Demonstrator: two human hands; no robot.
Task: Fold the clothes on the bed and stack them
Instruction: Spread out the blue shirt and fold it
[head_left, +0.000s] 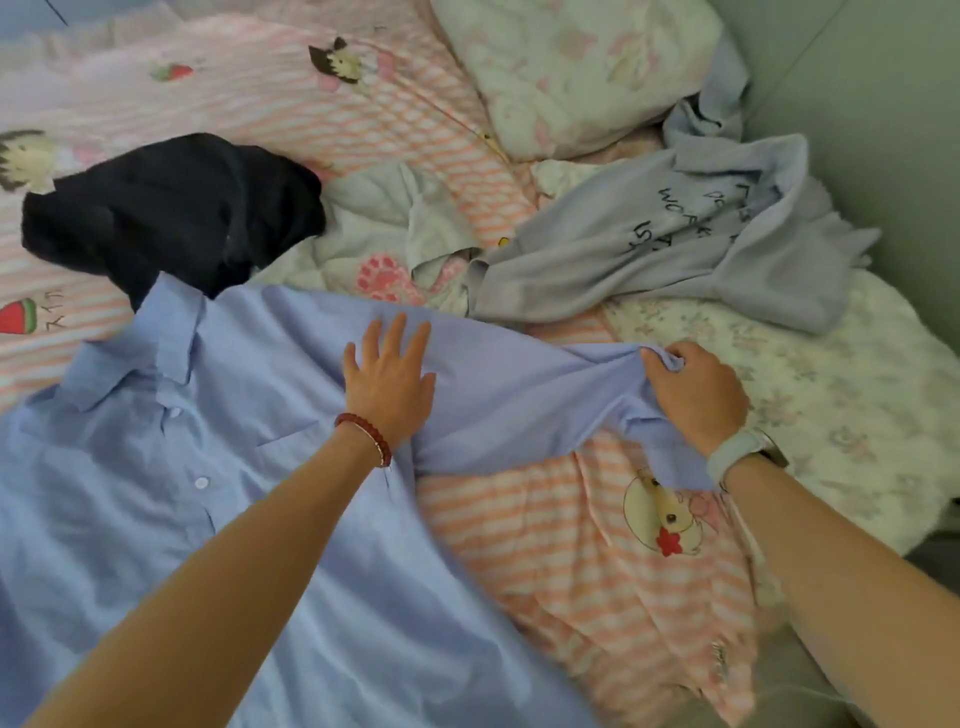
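The blue shirt (218, 519) lay front-up across the near left of the bed (597, 571), buttons and chest pocket showing, its collar at the far left and its body running toward the near edge, so the long axis went from far left down to near right. One sleeve stretched off to the right, almost crosswise to the body, over the pink striped sheet. The left hand (389, 379) was flat on the shirt where that sleeve meets the body, fingers straight and spread, pointing away from the person and pressing the cloth down; a red bead bracelet (363, 436) sat on that wrist. The right hand (696, 384) was at the sleeve's far end, its grip clamped on a bunch of the cuff, fingers curled round the fabric; a pale watch (737, 452) was on that wrist. Beyond the collar a black garment (171, 208) sat crumpled, its near edge touching the shirt. Far right, a grey top (675, 249) with dark lettering lay rumpled near the wall, apart from the shirt. A floral pillow (571, 67) rested at the far side.
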